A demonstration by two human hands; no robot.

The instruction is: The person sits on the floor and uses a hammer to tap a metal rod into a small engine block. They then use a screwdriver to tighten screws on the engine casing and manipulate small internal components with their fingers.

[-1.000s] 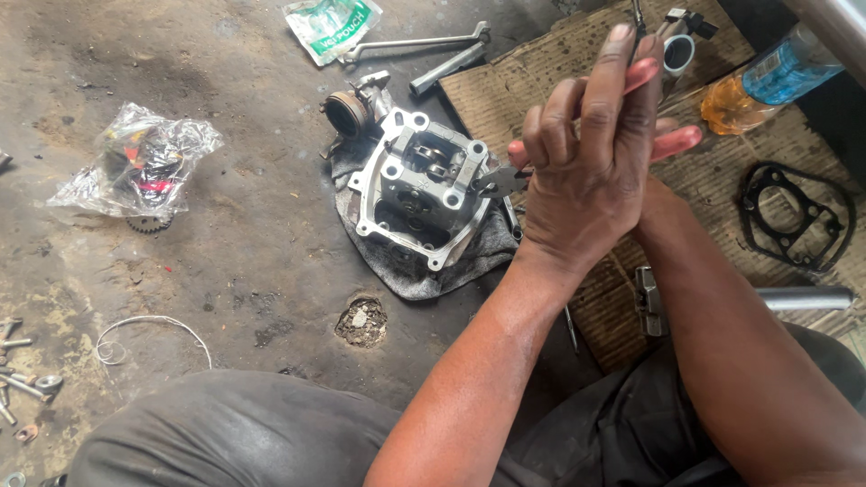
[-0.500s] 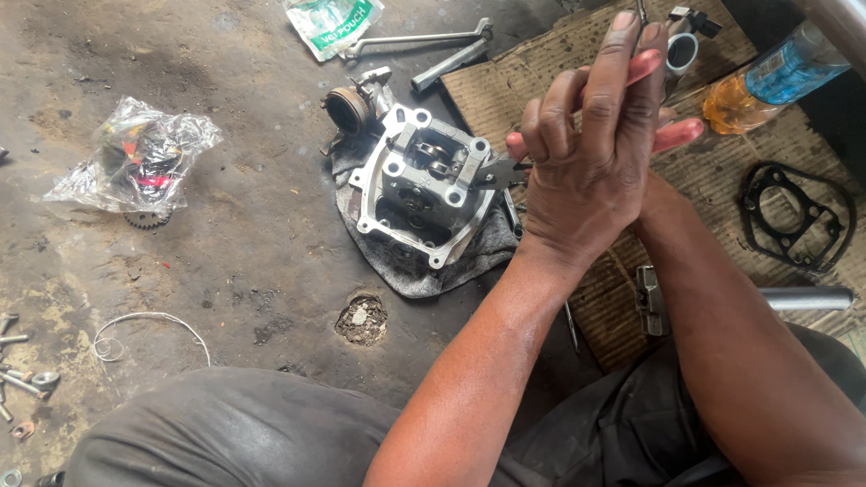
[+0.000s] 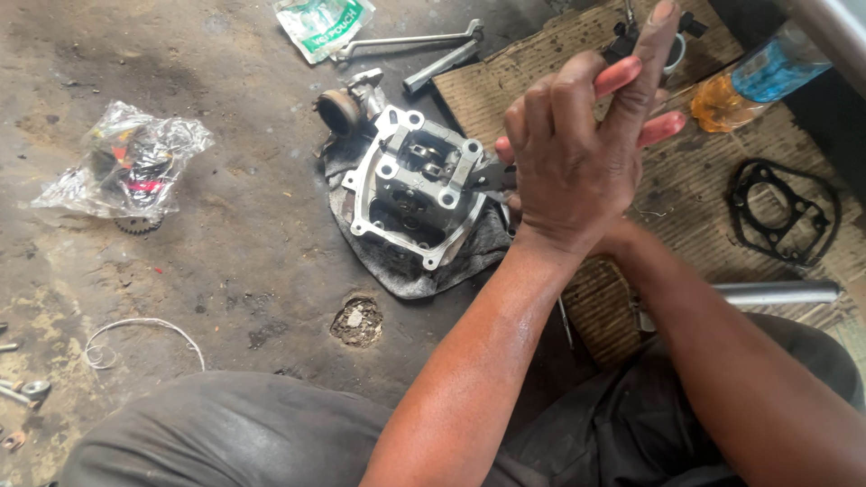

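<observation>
Clearly both hands (image 3: 577,171) have their fingers wrapped round the red-handled pliers (image 3: 631,77), tips on the heavy, rigid metal cylinder head (image 3: 410,194).

The pliers (image 3: 577,126) have red-sleeved handles and dark metal jaws. They lie nearly level, handles splayed toward two o'clock, jaws pointing toward nine o'clock and touching the right edge of the cylinder head (image 3: 415,185). The cylinder head is a pale grey cast-metal block with bolt holes at its corners and rocker parts in its open top, resting tilted on a dark rag (image 3: 433,266) on the floor.
</observation>
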